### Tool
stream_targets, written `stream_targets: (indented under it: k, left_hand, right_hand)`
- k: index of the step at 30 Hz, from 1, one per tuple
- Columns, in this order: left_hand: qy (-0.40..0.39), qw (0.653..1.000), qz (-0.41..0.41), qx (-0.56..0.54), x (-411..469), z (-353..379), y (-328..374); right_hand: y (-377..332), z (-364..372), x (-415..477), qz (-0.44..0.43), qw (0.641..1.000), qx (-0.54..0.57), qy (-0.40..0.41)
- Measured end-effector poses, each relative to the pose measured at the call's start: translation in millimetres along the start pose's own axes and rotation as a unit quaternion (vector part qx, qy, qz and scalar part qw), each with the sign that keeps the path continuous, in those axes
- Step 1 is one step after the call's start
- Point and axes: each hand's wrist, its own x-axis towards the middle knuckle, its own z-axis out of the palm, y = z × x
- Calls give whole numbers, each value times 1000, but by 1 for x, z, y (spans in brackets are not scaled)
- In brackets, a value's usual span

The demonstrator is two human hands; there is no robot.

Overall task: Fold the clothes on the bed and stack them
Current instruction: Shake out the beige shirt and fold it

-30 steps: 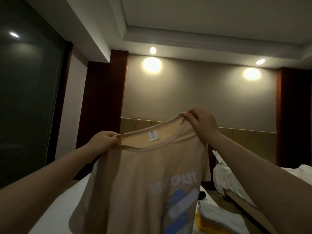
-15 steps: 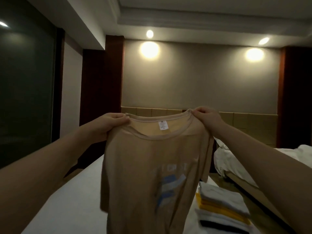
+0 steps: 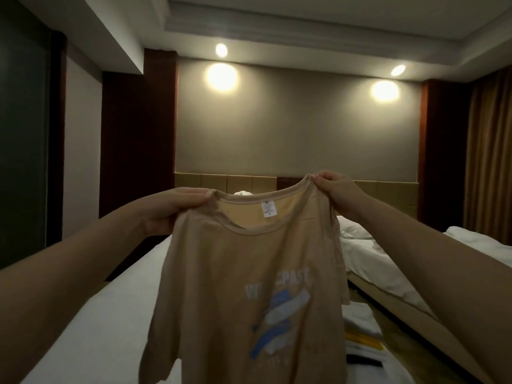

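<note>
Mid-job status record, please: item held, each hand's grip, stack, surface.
item: beige T-shirt, unfolded, hanging in the air, print facing the camera
left hand: grips the shirt's shoulder beside the collar
right hand: pinches the other shoulder, slightly higher
folded stack: on the bed, lower right, partly behind the shirt
bed: white sheet

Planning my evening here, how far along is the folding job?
Done: a stack of folded clothes lies on the bed. In hand: the left hand and right hand hold the tan T-shirt up by its shoulders, unfolded. Left: folding it and adding it to the stack.
</note>
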Motion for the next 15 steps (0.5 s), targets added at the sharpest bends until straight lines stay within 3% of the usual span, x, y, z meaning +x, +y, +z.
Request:
stream_targets:
  k: [3, 10, 15]
  left_hand:
    - [-21, 998, -10, -53, 8, 0, 2]
    - [-40, 992, -40, 113, 28, 33, -26]
    - [-49, 995, -11, 90, 47, 87, -46]
  right_hand:
    - [2, -6, -3, 0, 999, -11, 45]
    - [-9, 4, -23, -49, 984, -165, 37]
    - [-15, 20, -19, -76, 973, -215, 39]
